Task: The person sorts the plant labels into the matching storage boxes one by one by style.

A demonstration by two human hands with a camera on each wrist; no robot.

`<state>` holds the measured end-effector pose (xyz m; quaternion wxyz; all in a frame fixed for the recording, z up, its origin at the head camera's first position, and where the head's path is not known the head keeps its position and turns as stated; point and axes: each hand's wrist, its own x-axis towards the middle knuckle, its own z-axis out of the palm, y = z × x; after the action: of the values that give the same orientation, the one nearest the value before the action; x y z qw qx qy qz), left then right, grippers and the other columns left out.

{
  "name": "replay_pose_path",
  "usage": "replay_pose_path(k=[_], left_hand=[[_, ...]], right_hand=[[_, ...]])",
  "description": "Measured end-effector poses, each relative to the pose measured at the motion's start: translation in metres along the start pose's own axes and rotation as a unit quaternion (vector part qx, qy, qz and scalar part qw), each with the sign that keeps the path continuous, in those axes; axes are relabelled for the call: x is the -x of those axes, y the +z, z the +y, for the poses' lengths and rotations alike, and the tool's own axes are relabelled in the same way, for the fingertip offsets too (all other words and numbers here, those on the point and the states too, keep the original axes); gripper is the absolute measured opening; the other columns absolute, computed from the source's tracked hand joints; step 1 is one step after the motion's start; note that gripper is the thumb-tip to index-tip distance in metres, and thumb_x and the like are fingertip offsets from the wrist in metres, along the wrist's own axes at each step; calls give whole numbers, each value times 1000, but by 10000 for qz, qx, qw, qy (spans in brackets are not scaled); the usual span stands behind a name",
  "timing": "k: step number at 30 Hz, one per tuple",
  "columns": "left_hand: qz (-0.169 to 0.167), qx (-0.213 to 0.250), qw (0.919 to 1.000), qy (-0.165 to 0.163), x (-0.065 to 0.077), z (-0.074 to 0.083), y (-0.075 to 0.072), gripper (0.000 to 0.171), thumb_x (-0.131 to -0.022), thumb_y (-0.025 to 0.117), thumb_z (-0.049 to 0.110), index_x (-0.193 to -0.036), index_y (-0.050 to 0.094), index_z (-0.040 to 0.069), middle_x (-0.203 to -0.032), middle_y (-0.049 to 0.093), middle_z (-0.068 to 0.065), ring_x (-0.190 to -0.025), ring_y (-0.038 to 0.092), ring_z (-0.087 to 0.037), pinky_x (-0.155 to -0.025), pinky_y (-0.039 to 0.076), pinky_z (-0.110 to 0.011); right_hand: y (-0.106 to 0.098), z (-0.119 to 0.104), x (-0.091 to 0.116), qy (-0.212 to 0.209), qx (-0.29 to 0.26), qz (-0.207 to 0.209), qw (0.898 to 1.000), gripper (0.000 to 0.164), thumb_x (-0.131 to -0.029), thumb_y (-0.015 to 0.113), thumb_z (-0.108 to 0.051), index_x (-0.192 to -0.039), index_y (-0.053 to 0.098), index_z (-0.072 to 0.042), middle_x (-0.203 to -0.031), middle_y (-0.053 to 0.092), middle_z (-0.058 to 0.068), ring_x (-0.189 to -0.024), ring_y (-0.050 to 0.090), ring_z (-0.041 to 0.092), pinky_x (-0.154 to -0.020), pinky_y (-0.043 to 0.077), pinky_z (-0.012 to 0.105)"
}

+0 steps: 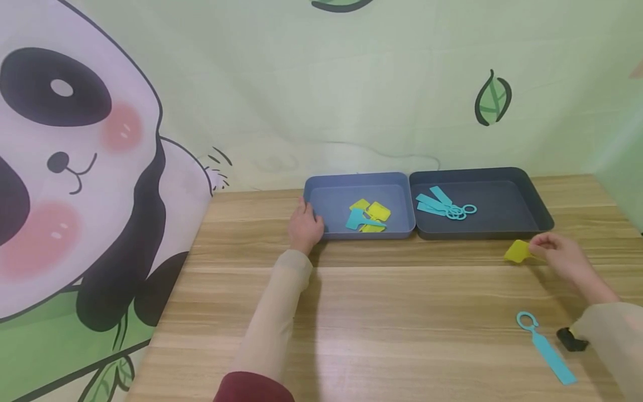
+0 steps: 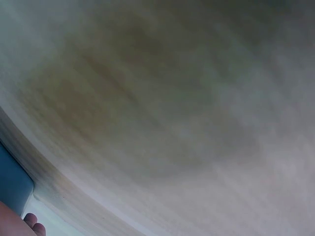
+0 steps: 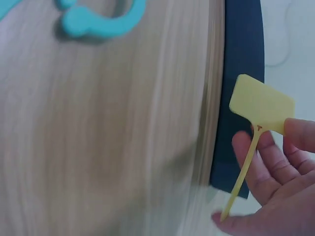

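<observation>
My left hand (image 1: 305, 228) rests against the front left corner of a blue tray (image 1: 329, 215), its fingers along the left side. In the left wrist view only a sliver of that hand shows. My right hand (image 1: 561, 255) holds a yellow plant label (image 3: 261, 104) with a flat head and thin stem, in front of the dark tray (image 1: 507, 206). The thumb and fingers pinch it in the right wrist view. Several yellow labels (image 1: 379, 211) and a turquoise one (image 1: 358, 218) of like shape lie in the blue tray. Several turquoise hook-ring tags (image 1: 431, 204) lie in the dark tray.
One turquoise hook-ring tag (image 1: 552, 357) lies on the wooden table (image 1: 402, 318) near the right forearm. A small black object (image 1: 571, 339) is at the right sleeve. The trays stand side by side before a printed wall cloth (image 1: 351, 95).
</observation>
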<state>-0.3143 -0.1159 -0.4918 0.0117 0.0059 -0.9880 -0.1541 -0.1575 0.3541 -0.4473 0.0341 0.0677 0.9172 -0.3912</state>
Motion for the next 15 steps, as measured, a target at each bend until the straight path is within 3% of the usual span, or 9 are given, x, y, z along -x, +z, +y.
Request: replay_pose_path(k=[6,12,15], left_hand=[[28,9,10000,3,0,0,0,54,-89,34,29,-134,33,-1,-148,13,-11,-134,23,-24,-110,21,-32],[31,42,10000,-60,1,1,-1,54,-89,35,29,-134,34,1,-148,14,-11,-133,25,-24,-109,24,-34],[23,4,10000,-81,1,1,0,54,-89,34,30,-135,34,2,-149,14,-10,-133,25,-23,-109,23,-33]], right_hand=[[4,-5,-7,100,-595,138,9981,30,-89,49,-26,-96,49,4,-73,49,-22,-68,43,-12,-56,40,13],[7,-12,-13,453,-1796,-258,9824,19,-89,51,-24,-91,50,-6,-74,54,-19,-69,55,-9,-61,49,11],[8,-19,-13,509,-1917,-442,9791,16,-89,50,-25,-91,50,-10,-74,55,-21,-70,56,-8,-62,49,13]])
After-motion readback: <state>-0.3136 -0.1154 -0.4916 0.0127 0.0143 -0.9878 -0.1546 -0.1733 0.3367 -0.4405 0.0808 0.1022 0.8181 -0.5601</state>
